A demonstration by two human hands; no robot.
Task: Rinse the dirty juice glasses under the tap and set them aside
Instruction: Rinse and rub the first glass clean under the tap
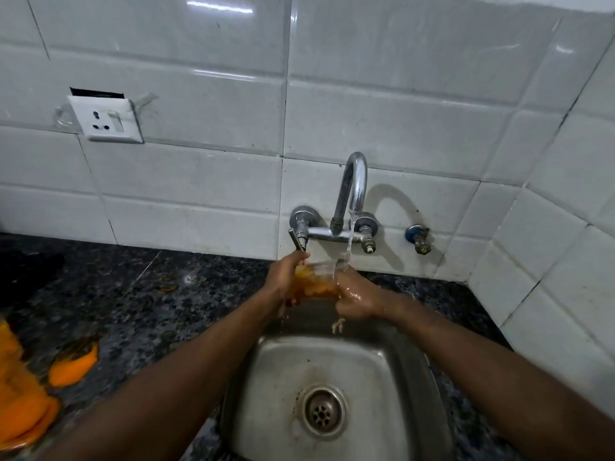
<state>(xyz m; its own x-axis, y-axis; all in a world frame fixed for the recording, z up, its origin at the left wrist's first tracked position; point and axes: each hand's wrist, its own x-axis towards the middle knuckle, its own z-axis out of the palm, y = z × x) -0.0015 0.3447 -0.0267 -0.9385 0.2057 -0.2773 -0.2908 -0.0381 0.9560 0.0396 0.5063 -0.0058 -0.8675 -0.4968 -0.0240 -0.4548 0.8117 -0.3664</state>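
A clear juice glass point(317, 280) with orange juice residue is held between both hands above the back edge of the steel sink point(382, 367). My left hand point(283, 277) grips its left side. My right hand point(357, 296), wet, grips its right side. Water runs from the chrome tap point(352, 184) in a thin stream point(349, 242) that lands at the glass's right rim and on my right hand. Pulp and water drip from the glass into the sink.
A dark speckled granite counter point(139, 294) surrounds the sink. Orange juice spills point(71, 362) lie on its left part, with a larger orange patch point(20, 404) at the left edge. A white wall socket point(104, 119) sits on the tiled wall. A blue-capped valve point(417, 237) is right of the tap.
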